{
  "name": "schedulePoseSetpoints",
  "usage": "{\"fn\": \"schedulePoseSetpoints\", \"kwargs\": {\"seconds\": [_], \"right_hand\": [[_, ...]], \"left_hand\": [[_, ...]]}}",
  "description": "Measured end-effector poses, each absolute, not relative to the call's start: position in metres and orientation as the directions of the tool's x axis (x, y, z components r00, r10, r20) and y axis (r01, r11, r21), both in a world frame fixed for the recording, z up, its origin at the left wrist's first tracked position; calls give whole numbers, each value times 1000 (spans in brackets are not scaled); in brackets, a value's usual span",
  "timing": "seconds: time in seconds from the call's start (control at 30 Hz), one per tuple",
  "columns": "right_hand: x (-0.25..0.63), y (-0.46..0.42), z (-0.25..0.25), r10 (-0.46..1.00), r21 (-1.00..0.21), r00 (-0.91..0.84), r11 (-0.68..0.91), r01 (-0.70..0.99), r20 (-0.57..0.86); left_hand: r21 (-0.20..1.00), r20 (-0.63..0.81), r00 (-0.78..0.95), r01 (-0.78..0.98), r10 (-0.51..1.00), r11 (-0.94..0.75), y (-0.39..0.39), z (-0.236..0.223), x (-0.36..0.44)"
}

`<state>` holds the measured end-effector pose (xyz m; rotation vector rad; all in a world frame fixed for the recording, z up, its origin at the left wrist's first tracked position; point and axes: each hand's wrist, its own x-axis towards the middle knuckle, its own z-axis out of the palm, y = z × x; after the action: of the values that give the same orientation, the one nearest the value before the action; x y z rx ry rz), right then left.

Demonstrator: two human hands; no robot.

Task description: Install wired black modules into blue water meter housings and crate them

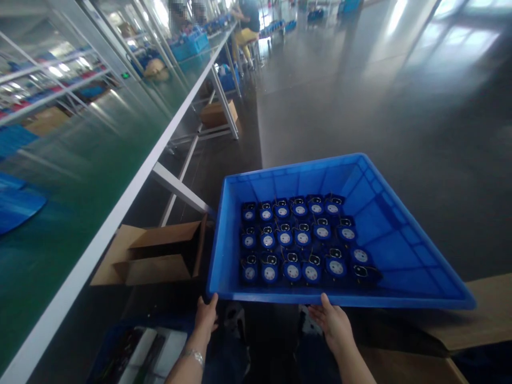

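A large blue plastic bin (394,221) spans the lower middle of the head view. Inside it, several rows of small blue round devices (293,271) with pale dials and thin wires sit toward the left; bare bin floor shows at the right. My left hand (206,318) grips the near rim at its left corner, thumb against the edge and fingers below. With its thumb on the same rim, my right hand (335,324) holds it right of the middle, fingers tucked underneath. A metal watch band circles my left wrist.
To the left runs a long green-topped workbench (120,144) with a white edge and legs. An open cardboard box (154,250) lies beside the bin. Another box (216,113) sits under the bench. A person (247,24) sits farther off. Wooden boarding (490,309) is at lower right.
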<state>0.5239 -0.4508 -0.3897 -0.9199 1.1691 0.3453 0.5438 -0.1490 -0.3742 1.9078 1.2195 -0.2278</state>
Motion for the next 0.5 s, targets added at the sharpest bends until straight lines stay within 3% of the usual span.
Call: {"fn": "schedulePoseSetpoints", "kwargs": {"seconds": [0.1, 0.23, 0.5], "right_hand": [[533, -447, -388, -262, -430, 342, 607, -669, -902], [541, -445, -378, -311, -413, 275, 598, -688, -910], [549, -442, -382, -399, -429, 204, 628, -650, -894]], "left_hand": [[540, -674, 436, 842, 597, -5, -141, -396, 549], [576, -702, 399, 806, 590, 140, -135, -414, 563], [645, -699, 450, 733, 556, 217, -130, -419, 568]]}}
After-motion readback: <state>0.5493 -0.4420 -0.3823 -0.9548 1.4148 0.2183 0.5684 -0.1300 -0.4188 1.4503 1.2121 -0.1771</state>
